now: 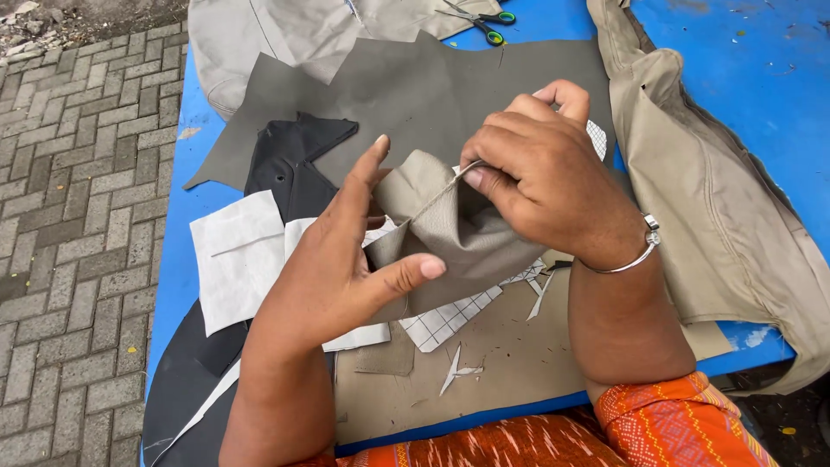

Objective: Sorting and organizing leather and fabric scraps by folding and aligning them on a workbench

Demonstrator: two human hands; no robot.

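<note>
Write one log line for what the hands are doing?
left hand: steadies beige leather piece | right hand: pinches its folded edge | scissors: on blue table

Bright, flat daylight, looks overcast, no hard glare anywhere, only soft shadows under the hands [432, 225] and in the cloth folds, blue counter [743, 78] colours pretty saturated, focus sharp in the middle, slight stretch and softness out at the edges
</note>
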